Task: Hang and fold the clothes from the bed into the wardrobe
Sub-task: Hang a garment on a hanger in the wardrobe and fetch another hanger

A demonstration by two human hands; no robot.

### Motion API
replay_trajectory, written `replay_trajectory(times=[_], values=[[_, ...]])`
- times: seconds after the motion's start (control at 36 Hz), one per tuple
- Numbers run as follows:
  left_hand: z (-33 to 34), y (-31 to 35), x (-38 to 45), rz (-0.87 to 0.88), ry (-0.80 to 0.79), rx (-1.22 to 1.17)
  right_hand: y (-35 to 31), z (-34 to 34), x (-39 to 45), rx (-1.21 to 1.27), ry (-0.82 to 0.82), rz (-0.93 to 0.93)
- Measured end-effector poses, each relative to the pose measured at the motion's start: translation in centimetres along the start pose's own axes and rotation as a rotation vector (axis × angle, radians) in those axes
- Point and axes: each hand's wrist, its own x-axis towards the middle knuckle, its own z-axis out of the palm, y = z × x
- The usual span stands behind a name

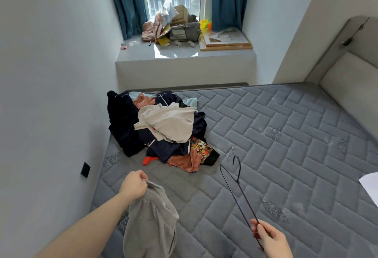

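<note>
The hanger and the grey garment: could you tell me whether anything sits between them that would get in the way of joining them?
Nothing visible does. The right hand holds the hanger and the left hand grips the grey garment; only bare mattress shows between them. The clothes pile lies farther back. The wardrobe is out of view.

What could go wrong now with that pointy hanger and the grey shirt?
The right hand pinches only one end of the thin wire hanger, so it could wobble or slip. Its hook points toward the clothes pile and might snag something. The left hand grips the grey garment by one bunched edge, so it may go onto the hanger crooked.
</note>
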Motion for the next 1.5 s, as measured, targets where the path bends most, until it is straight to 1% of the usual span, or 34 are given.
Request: replay_trajectory(times=[0.11, 0.19, 0.25, 0.31, 0.39, 0.5, 0.58, 0.67, 0.75, 0.78, 0.83, 0.89, 0.94, 1.0, 1.08, 1.11, 1.19, 1.28, 1.39, 1.5], values=[[2.0, -1.4, 1.1, 0.009, -0.158, 0.209, 0.3, 0.5, -1.8, 0.038, 0.039, 0.066], [3.7, -1.7, 1.4, 0.029, -0.217, 0.296, 1.0, -0.3, -3.5, 0.061, 0.082, 0.102], [4.6, -1.2, 1.2, 0.056, -0.223, 0.334, 1.8, -1.1, -4.6, 0.093, 0.124, 0.112], [5.2, -0.4, 1.0, 0.061, -0.231, 0.334, 2.4, -2.1, -5.6, 0.098, 0.139, 0.121], [6.1, 0.6, 0.2, 0.048, -0.29, 0.369, 3.4, -3.3, -6.6, 0.092, 0.142, 0.141], [7.6, 0.9, -0.8, 0.021, -0.358, 0.366, 4.9, -3.6, -6.4, 0.072, 0.139, 0.121], [9.2, -0.6, -1.2, -0.032, -0.395, 0.363, 6.1, -2.6, -5.2, 0.016, 0.139, 0.107], [11.9, -2.7, -0.7, -0.062, -0.419, 0.313, 7.6, -0.7, -3.2, -0.031, 0.096, 0.097], [15.0, -4.0, 0.2, -0.1, -0.521, 0.234, 9.9, 1.7, -0.8, -0.071, 0.068, 0.118], [16.2, -4.5, 0.7, -0.114, -0.531, 0.203, 10.7, 2.5, 0.0, -0.084, 0.058, 0.118], [18.8, -5.4, 1.9, -0.172, -0.507, 0.072, 12.5, 4.3, 1.3, -0.094, 0.04, 0.119], [21.4, -6.4, 2.9, -0.282, -0.434, -0.062, 14.1, 5.7, 2.5, -0.101, 0.011, 0.108], [23.4, -6.7, 3.3, -0.399, -0.365, -0.145, 15.5, 6.8, 3.3, -0.108, -0.012, 0.104], [25.3, -6.6, 3.5, -0.479, -0.337, -0.157, 16.6, 7.6, 3.9, -0.124, -0.04, 0.093], [27.2, -6.9, 4.1, -0.508, -0.287, -0.093, 17.5, 8.3, 4.3, -0.144, -0.1, 0.095], [27.5, -7.0, 4.3, -0.5, -0.277, -0.071, 17.5, 8.3, 4.3, -0.153, -0.117, 0.092], [27.2, -7.5, 4.1, -0.457, -0.312, -0.02, 16.6, 8.2, 4.3, -0.201, -0.154, 0.097], [25.5, -7.7, 3.1, -0.385, -0.259, -0.08, 14.8, 7.5, 3.8, -0.239, -0.1, 0.079], [19.2, -7.3, 0.2, -0.217, -0.136, -0.278, 10.7, 6.4, 1.5, -0.264, -0.025, 0.0], [10.3, -8.3, -2.5, -0.106, -0.026, -0.351, 5.5, 4.7, -0.9, -0.398, -0.068, -0.122]])
